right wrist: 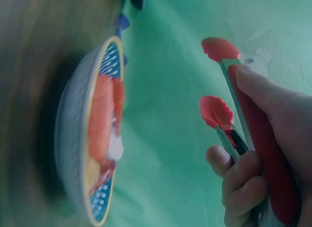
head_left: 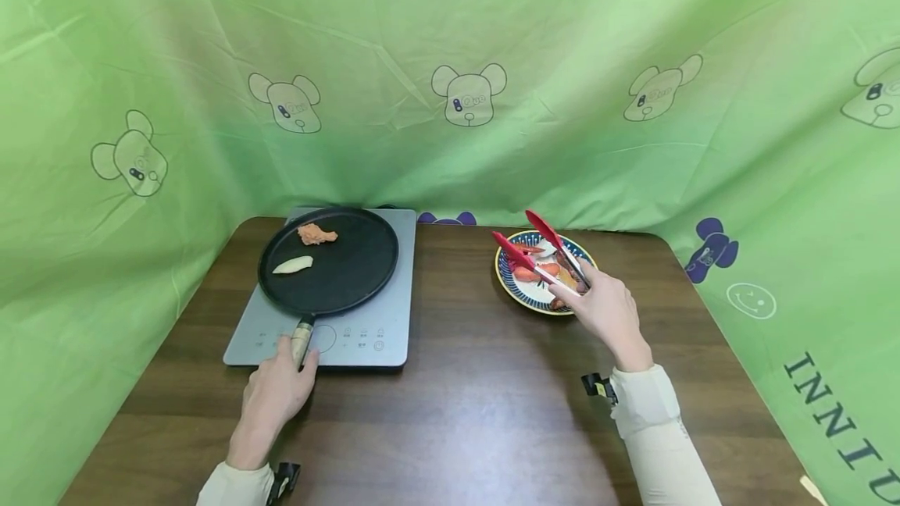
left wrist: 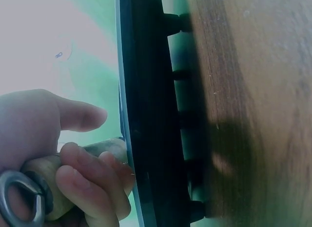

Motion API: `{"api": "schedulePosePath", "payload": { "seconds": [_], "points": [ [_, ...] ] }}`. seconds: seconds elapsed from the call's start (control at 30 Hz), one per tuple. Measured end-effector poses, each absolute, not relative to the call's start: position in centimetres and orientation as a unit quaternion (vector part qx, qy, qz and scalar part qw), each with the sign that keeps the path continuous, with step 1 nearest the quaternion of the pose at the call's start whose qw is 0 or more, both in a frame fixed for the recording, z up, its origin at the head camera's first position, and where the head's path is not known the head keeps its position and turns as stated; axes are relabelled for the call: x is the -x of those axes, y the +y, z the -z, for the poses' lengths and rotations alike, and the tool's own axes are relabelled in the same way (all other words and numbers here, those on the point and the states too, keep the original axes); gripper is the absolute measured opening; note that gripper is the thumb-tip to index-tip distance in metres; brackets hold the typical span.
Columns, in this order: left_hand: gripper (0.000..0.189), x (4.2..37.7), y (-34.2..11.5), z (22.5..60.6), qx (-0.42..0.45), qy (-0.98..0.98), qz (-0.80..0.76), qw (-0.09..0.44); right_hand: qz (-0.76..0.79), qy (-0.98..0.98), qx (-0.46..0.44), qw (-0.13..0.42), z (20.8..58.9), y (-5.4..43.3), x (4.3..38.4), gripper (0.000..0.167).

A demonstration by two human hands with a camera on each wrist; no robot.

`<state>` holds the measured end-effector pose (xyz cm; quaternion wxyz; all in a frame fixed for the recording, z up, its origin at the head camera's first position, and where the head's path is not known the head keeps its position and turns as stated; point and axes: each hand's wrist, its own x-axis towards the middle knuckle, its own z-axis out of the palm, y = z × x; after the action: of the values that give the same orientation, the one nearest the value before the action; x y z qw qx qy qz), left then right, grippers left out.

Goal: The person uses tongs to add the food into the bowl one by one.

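My left hand grips the wooden handle of a flat black frying pan, its fingers curled round it. On the pan lie an orange-brown drumstick-shaped piece and a pale, elongated piece. My right hand holds a pair of tongs with red scalloped tips, whose arms are spread apart with nothing between them. The tips hover over a patterned plate with a yellow rim. Orange sausage-like food, a white piece and reddish-brown pieces sit in that plate.
The pan stands on a grey induction cooktop with touch controls along its front, at the left of the brown wooden table. A green printed curtain hangs behind the table and along both sides.
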<state>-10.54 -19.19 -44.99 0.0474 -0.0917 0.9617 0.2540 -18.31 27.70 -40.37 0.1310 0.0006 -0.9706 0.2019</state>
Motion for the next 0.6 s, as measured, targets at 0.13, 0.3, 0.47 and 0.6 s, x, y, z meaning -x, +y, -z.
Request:
{"api": "schedulePosePath", "payload": {
  "seconds": [0.13,0.3,0.47,0.6],
  "points": [
    [0.061,10.6,-19.2,45.1,0.093,0.961,-0.255,0.048,-0.194,-0.973,0.012,0.123,41.0,29.0,18.0,0.075],
    [0.060,10.6,-19.1,45.1,0.095,0.961,-0.256,0.050,-0.177,-0.976,0.008,0.126,41.8,30.9,17.4,0.073],
    [0.061,10.6,-19.2,45.0,0.095,0.961,-0.255,0.051,-0.166,-0.978,0.002,0.127,42.1,32.4,16.9,0.061],
    [0.061,10.6,-19.2,45.1,0.097,0.961,-0.254,0.051,-0.154,-0.981,0.001,0.119,42.2,33.4,16.6,0.055]
  ]
}}
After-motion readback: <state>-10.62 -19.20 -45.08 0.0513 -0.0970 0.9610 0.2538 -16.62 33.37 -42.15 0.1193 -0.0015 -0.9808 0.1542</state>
